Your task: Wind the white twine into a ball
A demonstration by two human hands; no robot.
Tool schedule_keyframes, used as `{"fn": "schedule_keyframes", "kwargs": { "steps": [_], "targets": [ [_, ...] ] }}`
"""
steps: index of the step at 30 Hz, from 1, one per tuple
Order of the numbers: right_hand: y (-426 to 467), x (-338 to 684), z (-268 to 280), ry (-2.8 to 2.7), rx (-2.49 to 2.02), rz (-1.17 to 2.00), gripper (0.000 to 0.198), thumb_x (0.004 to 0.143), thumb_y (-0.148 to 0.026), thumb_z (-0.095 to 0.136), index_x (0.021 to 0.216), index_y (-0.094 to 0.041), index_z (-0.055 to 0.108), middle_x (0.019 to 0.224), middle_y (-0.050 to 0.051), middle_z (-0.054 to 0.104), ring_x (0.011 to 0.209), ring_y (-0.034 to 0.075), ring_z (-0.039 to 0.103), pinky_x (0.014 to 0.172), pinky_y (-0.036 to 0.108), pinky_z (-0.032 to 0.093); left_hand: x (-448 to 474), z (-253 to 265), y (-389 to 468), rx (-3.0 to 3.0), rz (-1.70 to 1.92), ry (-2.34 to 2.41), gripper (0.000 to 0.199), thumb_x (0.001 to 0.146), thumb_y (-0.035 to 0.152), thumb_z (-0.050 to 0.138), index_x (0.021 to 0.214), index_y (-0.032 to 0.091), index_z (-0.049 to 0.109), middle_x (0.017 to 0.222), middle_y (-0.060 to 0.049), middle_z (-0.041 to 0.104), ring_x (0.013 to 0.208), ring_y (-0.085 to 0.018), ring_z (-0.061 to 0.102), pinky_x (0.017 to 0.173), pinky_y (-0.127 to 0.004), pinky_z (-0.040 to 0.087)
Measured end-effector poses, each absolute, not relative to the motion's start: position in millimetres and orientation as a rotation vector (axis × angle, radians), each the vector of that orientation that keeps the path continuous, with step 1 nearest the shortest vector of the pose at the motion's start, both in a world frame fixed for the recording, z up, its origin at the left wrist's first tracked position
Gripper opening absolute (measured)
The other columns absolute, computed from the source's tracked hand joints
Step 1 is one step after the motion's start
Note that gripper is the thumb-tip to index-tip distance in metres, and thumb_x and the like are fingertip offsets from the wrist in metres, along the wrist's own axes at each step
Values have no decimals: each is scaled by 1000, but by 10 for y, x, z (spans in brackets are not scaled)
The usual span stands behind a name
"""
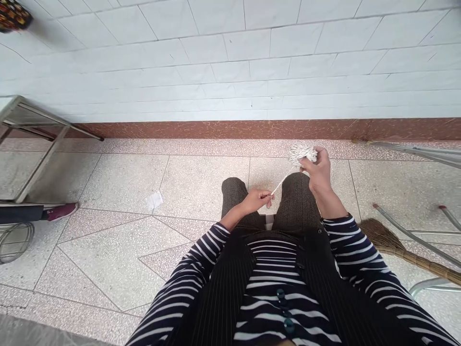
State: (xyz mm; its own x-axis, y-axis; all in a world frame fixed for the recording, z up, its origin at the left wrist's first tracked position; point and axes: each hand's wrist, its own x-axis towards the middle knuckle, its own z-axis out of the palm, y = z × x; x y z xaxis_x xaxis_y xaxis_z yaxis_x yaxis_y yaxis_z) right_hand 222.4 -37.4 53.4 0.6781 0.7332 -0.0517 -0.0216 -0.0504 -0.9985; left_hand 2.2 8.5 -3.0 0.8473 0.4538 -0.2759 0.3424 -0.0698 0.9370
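Note:
A bundle of white cord (301, 153) is gripped in my right hand (319, 172), in front of my right knee. The fingers and thumb curl round its right side. One strand (281, 184) runs from the bundle down and left to my left hand (258, 199). There the thumb and fingers pinch its end, just above my lap and between the knees. The strand looks nearly straight between the two hands. My dark trousers (234, 194) lie below both hands.
A straw broom (403, 250) lies to my right beside metal chair legs (410, 233). A metal-framed table (46, 110) stands at left, near another person's shoe (62, 211) and a wire basket (16, 241). White paper (154, 200) lies on the floor. Ahead is a tiled wall (248, 77).

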Motion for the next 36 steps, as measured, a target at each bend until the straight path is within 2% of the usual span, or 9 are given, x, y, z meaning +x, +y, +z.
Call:
{"fn": "schedule_keyframes", "kwargs": {
  "steps": [3, 6, 9, 12, 15, 19, 26, 32, 36],
  "targets": [
    [-396, 2234, 349, -880, -1842, 574, 61, 58, -37, 81, 109, -24, 51, 115, 6, 57, 96, 25, 59, 79, 40, 52, 6, 201, 108, 1773, 133, 589, 38, 97, 36, 51, 70, 13, 67, 70, -1, 67, 63, -9, 55, 65, -21, 42],
    [-514, 2126, 139, -1076, -1996, 695, 57, 57, -35, 80, 107, -22, 56, 112, 7, 57, 97, 27, 58, 85, 45, 51, 40, 372, 275, 1923, 216, 573, 38, 98, 36, 50, 73, 15, 70, 71, -1, 68, 69, -12, 59, 71, -23, 44],
    [-676, 1987, 59, -986, -1815, 1195, 50, 60, -31, 76, 105, -23, 57, 99, 3, 59, 87, 23, 60, 73, 38, 55, 75, 381, 476, 2145, 277, 595, 28, 97, 34, 54, 86, 18, 74, 78, -2, 72, 77, -15, 62, 85, -29, 46],
    [-812, 1901, 114, -758, -1432, 1636, 47, 63, -26, 75, 107, -24, 60, 95, 1, 62, 82, 20, 62, 64, 33, 57, 115, 276, 562, 2304, 278, 538, 27, 99, 35, 53, 90, 21, 74, 86, -2, 74, 84, -16, 64, 105, -37, 40],
    [-899, 1866, 188, -593, -1162, 1740, 46, 64, -23, 78, 107, -25, 63, 99, 2, 66, 86, 20, 65, 70, 36, 61, 158, 144, 510, 2225, 289, 534, 31, 100, 37, 49, 93, 20, 74, 91, -3, 75, 86, -16, 65, 101, -34, 43],
    [-956, 1850, 213, -469, -1068, 1710, 48, 61, -21, 80, 107, -24, 66, 105, 4, 71, 89, 23, 69, 73, 40, 62, 159, -25, 399, 1952, 373, 638, 32, 98, 38, 51, 101, 17, 74, 98, -5, 75, 91, -18, 67, 84, -26, 48],
    [-919, 1912, 411, -467, -984, 1595, 68, 64, -26, 79, 129, -31, 59, 132, 6, 65, 103, 29, 70, 79, 44, 62, 58, -130, 381, 1853, 279, 679, 36, 96, 36, 49, 82, 13, 72, 68, -1, 66, 69, -13, 58, 73, -23, 45],
    [-751, 2147, 714, -616, -1120, 1307, 58, 64, -32, 83, 117, -33, 59, 123, 3, 64, 95, 27, 69, 68, 41, 63, 61, -157, 321, 1851, 196, 714, 39, 95, 38, 51, 68, 14, 65, 67, 0, 63, 66, -11, 52, 73, -23, 44],
    [-569, 2372, 638, -705, -1460, 912, 58, 66, -37, 82, 116, -31, 53, 109, 3, 60, 82, 22, 66, 62, 37, 61, 54, -73, 190, 1872, 93, 636, 40, 93, 39, 53, 63, 14, 63, 62, 2, 57, 61, -10, 48, 66, -23, 40]
  ]
}}
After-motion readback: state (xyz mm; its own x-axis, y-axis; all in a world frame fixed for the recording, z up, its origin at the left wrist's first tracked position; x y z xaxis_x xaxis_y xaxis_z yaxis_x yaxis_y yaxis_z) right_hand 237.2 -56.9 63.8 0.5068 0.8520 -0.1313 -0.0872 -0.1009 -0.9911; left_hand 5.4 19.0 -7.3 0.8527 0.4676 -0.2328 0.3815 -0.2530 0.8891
